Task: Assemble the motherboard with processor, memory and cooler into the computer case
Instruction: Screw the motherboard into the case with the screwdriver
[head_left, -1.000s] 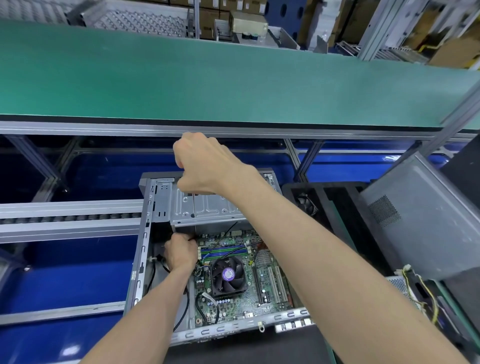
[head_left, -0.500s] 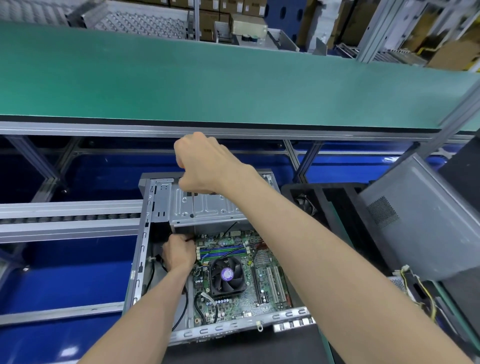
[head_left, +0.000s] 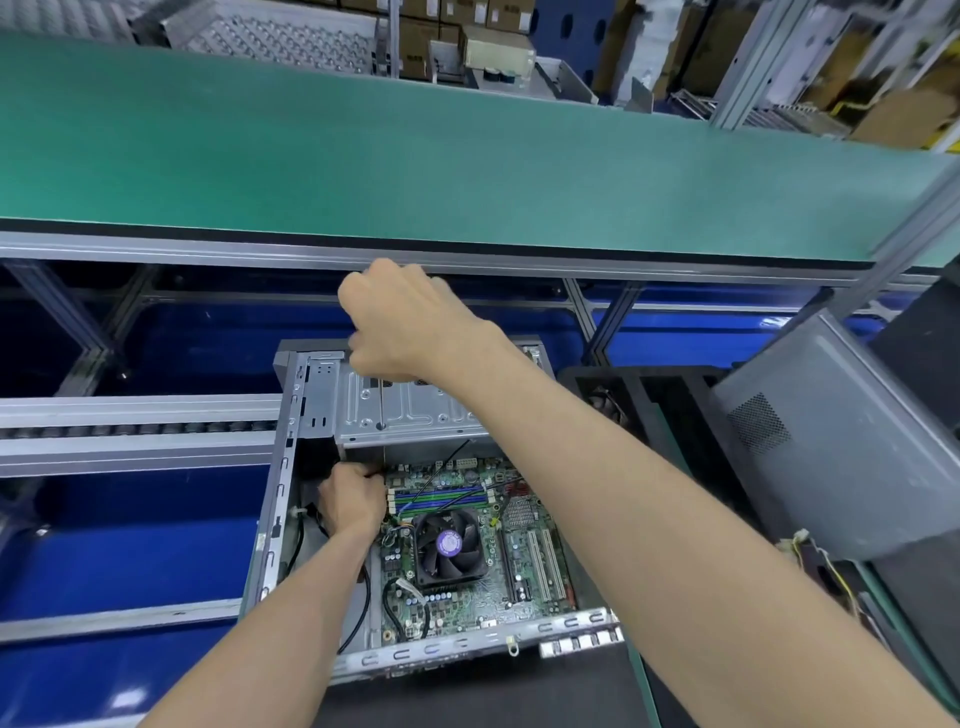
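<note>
Nearest you: the computer case (head_left: 291, 467) lies open on its side, its perforated rear rail (head_left: 467, 647) closest to you. The motherboard (head_left: 524, 561) sits flat inside it, cooler (head_left: 449, 545) with its black fan and purple hub label mounted mid-board, memory (head_left: 441, 501) in the blue/green slots just beyond the fan. Black cables (head_left: 363, 603) run along the board's left edge.

Your left hand (head_left: 350, 501) is down in the case at the board's far-left corner, fingers curled and pinching at the tip of the screwdriver (head_left: 382, 410); whether a screw sits under them is hidden.

Your right hand (head_left: 405, 322) is fisted round the screwdriver's handle, up above the drive bay bracket (head_left: 415, 410). The thin shaft drops straight down through the bracket to the left hand. Hands well apart, one above the other.

Right of the case: black foam packing (head_left: 675, 395), then a grey side panel (head_left: 831, 441) leaning tilted.

Left: roller rail (head_left: 130, 431).

Far: green conveyor belt (head_left: 415, 156), cardboard boxes (head_left: 415, 36) behind.
</note>
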